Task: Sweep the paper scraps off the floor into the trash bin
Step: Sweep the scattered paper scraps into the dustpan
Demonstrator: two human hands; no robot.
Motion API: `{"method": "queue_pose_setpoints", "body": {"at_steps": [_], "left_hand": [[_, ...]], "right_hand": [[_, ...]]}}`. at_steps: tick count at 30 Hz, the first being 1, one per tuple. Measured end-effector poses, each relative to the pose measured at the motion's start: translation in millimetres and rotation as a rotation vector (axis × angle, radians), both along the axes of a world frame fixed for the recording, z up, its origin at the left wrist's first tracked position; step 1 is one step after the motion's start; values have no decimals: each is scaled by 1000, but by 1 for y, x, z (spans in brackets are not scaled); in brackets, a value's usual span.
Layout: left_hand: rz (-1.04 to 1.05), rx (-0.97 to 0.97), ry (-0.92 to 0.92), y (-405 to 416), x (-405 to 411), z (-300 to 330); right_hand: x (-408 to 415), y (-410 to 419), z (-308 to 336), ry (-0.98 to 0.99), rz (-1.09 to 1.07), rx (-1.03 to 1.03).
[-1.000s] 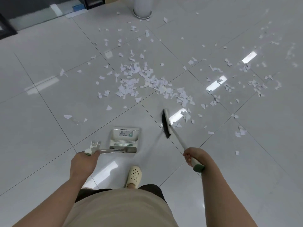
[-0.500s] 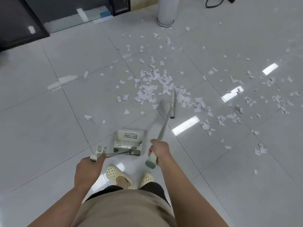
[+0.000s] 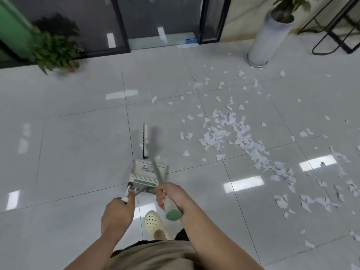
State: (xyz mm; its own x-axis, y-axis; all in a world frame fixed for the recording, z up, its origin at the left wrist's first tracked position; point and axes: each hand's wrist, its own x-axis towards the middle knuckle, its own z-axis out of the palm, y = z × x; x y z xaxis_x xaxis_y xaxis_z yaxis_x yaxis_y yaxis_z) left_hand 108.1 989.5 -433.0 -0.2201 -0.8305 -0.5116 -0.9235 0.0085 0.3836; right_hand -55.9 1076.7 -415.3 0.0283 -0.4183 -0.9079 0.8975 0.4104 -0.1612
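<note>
Paper scraps (image 3: 235, 133) lie scattered over the floor (image 3: 78, 149), mostly right of the dustpan (image 3: 148, 174). At the left, the left hand (image 3: 116, 213) grips the dustpan's handle; the right hand (image 3: 172, 195) grips the broom (image 3: 153, 162), whose head (image 3: 145, 141) stands just beyond the dustpan's mouth.

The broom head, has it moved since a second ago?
Yes. The broom head has swung left, off the paper scraps, to just beyond the dustpan.
</note>
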Motion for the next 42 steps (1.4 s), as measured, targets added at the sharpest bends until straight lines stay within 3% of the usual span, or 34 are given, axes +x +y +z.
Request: {"method": "queue_pose_setpoints", "body": {"at_steps": [5,12,18,23,28,33,42], "left_hand": [[285,-28,1,-23,18,1],[612,19,-86,12,-14,-7],[529,34,-160,41,-92,-11],[510,39,-128,56,-151,-15],[457,20,-29,58,-200,-9],[421,-14,47,47,-235,-6],[353,-65,139,30,-268,10]], "right_hand": [[-30,-22,-26,-139,8,-68],[-156,29,-56,-132,-36,89],[-269,92,-34,-151,-255,142],[-344,147,-30,-14,-345,217],[-385,166,-22,208,-219,373],[-399,141,-13,346,-291,350],[-355,79,11,241,-353,151]]}}
